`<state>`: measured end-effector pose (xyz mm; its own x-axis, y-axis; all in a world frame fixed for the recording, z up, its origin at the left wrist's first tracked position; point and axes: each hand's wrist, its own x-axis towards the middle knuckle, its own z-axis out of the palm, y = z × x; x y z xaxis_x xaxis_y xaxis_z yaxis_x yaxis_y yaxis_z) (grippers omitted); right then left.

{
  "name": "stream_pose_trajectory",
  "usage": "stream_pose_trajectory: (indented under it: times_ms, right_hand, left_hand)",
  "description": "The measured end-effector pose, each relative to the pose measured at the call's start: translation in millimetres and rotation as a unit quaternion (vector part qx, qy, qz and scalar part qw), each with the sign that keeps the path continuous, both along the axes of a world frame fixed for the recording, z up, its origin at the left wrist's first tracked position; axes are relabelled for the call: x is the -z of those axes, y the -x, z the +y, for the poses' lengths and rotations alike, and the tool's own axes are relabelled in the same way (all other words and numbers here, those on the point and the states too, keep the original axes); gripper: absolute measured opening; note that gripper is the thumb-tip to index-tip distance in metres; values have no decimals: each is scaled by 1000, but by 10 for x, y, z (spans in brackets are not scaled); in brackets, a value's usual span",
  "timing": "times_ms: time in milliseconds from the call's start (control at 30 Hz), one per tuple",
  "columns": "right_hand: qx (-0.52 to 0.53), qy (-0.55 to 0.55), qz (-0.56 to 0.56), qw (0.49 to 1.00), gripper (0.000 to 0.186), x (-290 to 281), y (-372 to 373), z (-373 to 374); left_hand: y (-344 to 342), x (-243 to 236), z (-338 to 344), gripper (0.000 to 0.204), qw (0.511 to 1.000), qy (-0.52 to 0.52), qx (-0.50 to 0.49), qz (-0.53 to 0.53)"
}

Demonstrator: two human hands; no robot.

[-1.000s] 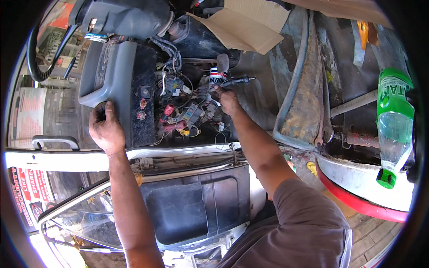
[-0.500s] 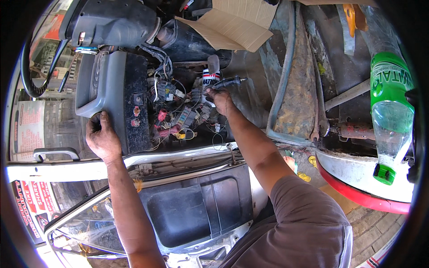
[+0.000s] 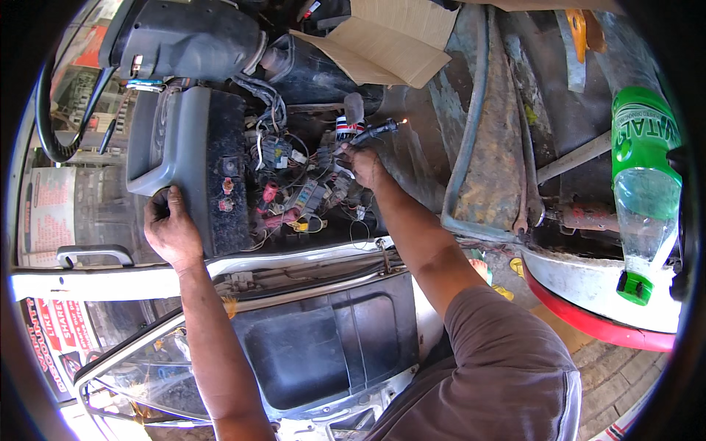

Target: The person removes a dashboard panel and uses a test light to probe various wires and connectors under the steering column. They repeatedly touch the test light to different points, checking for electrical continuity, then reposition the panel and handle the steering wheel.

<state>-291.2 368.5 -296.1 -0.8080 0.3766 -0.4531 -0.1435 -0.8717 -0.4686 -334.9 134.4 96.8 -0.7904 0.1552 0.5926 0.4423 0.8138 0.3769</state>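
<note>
Hands [image 3: 173, 229], two; tool [image 3: 380, 130], one; panel [image 3: 189, 140], one

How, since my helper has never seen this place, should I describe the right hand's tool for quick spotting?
Start at the big grey panel, then cross the tangled wiring rightward. At its right edge, the right hand holds a slim dark tool pointing right. Its glowing orange tip sets it apart from the wiring.

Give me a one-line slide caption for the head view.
Left hand at the edge of the grey panel, right hand holding a bright-tipped dark tool beside tangled wiring.
</note>
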Motion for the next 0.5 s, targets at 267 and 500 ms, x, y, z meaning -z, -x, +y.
stream_pose_trajectory:
  times_ms: [267,500]
  right_hand:
    - [12,35,3,999,14,20,-24,-48]
    - [37,-30,12,999,12,113,46,-93]
  left_hand:
    - [5,-5,-9,34,1000,-11,18,-8]
    - [-5,-1,-7,34,1000,-8,13,-6]
